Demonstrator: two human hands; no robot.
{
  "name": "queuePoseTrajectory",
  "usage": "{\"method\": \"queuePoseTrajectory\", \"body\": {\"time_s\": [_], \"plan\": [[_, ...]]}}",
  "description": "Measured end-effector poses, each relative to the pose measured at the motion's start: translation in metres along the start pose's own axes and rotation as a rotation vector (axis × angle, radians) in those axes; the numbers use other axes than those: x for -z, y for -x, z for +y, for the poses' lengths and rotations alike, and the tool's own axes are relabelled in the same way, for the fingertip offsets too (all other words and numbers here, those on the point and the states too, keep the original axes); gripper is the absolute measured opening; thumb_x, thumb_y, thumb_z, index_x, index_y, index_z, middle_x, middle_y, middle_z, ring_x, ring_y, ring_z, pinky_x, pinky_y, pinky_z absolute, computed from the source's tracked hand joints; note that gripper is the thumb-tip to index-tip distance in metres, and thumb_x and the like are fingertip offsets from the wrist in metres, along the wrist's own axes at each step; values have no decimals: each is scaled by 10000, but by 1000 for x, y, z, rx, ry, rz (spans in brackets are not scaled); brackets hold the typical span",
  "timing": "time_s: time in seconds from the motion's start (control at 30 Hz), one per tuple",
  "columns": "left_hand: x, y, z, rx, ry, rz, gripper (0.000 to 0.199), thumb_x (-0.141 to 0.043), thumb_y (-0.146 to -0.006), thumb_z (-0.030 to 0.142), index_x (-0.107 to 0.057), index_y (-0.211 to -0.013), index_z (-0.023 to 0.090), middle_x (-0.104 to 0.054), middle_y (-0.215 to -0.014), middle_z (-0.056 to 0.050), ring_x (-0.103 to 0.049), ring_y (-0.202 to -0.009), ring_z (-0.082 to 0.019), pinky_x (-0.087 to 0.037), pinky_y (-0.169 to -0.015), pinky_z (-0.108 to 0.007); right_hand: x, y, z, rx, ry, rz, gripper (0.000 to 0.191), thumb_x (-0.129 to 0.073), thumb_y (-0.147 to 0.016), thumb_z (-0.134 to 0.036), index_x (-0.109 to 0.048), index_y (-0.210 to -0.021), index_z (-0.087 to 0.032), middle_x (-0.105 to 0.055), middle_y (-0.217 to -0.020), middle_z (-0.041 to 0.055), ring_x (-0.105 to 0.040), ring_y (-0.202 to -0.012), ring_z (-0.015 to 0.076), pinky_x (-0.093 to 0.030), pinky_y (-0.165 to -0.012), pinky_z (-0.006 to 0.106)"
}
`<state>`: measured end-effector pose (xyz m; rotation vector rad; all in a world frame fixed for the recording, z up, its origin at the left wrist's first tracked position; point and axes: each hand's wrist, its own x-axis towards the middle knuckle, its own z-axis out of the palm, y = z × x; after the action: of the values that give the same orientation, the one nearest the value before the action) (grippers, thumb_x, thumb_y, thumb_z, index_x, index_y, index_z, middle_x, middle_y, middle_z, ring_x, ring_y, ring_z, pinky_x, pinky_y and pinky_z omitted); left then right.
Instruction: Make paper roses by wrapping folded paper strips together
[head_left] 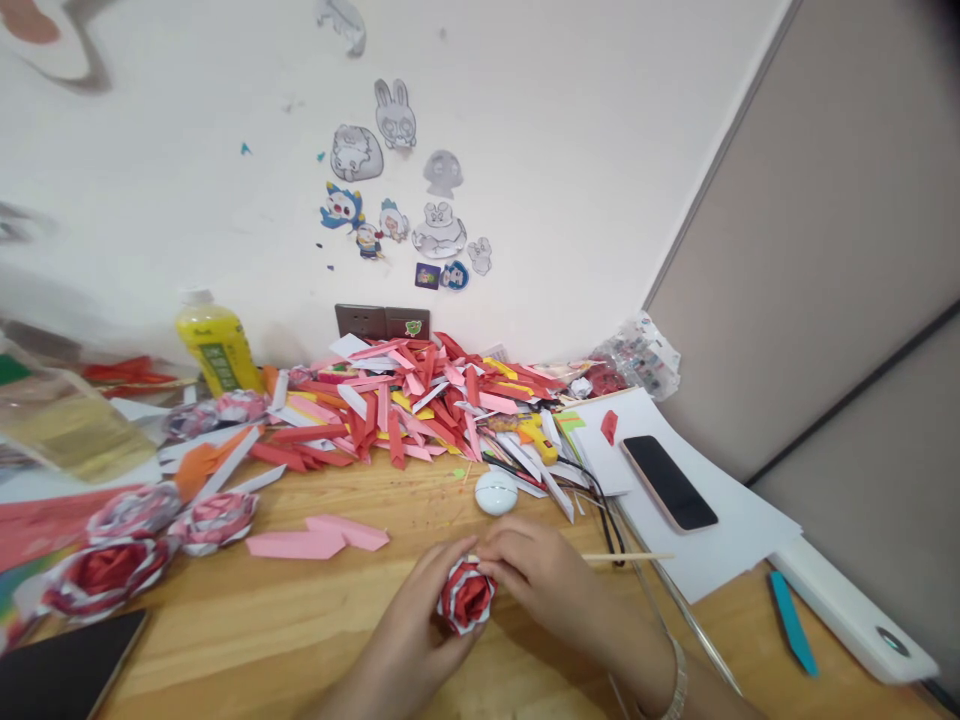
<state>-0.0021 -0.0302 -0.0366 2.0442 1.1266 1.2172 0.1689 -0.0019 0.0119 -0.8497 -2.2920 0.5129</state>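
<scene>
In the head view a small folded-paper rose [466, 597], red with white edges, sits low in the middle. My left hand [424, 615] is closed around its left side. My right hand [536, 570] is closed in a pinch at the rose's upper right edge, fingertips touching it. A thin wooden stick [630, 556] sticks out to the right from behind my right hand; its tip shows near the rose. Two pink folded paper strips [319, 540] lie to the left of my hands. Just beyond them stands a white rounded object [496, 493].
A heap of folded paper strips [397, 400] lies against the wall. Finished paper roses [109, 575] and a yellow bottle [217, 340] are at left. To the right are a yellow glue gun [536, 437] with its cord, a phone [670, 482] on white paper and a teal strip [793, 622].
</scene>
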Motion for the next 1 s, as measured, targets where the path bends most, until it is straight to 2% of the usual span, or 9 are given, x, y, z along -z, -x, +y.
{"method": "queuePoseTrajectory", "body": {"time_s": [0.13,0.23,0.37,0.53,0.73,1.0], "plan": [[0,0,0,-25,13,-34,504,-579,-685,86,-508,-1161,234,-661,-1029,-81,-639,-942,-212,-539,-805,-308,3,0,0,-105,-98,-47,118,-562,-846,-128,-620,-746,-155,-619,-783,29,-576,-766,136,-454,-708,231],[1,1,-1,-18,18,-77,519,-569,-698,75,-489,-1181,246,-650,-1059,-79,-625,-970,-213,-524,-830,-318,4,1,-2,-170,-64,-56,110,-580,-823,-95,-602,-735,-157,-594,-758,11,-561,-746,128,-437,-677,219],[1,1,0,16,35,-117,500,-565,-717,86,-489,-1184,250,-644,-1076,-78,-611,-990,-222,-513,-844,-332,4,1,-3,-110,80,-74,112,-530,-858,-112,-583,-768,-153,-584,-777,22,-551,-733,132,-425,-655,225],[0,-2,4,7,48,-95,508,-566,-701,76,-505,-1174,251,-658,-1041,-65,-625,-954,-217,-520,-819,-311,1,2,2,-28,270,-102,140,-474,-892,-131,-569,-793,-159,-587,-779,25,-551,-691,136,-414,-613,228],[-1,0,2,-16,32,-94,562,-583,-688,65,-480,-1204,264,-653,-1069,-60,-623,-969,-210,-517,-828,-299,-1,2,3,-31,383,-163,144,-485,-885,-131,-572,-774,-157,-590,-750,19,-540,-635,130,-369,-547,224],[0,1,0,-2,19,-97,560,-566,-708,75,-462,-1228,253,-647,-1088,-74,-618,-987,-212,-517,-842,-316,7,-3,-5,-95,379,-107,75,-581,-849,-204,-585,-790,-158,-604,-753,8,-542,-679,137,-354,-592,235]]}}
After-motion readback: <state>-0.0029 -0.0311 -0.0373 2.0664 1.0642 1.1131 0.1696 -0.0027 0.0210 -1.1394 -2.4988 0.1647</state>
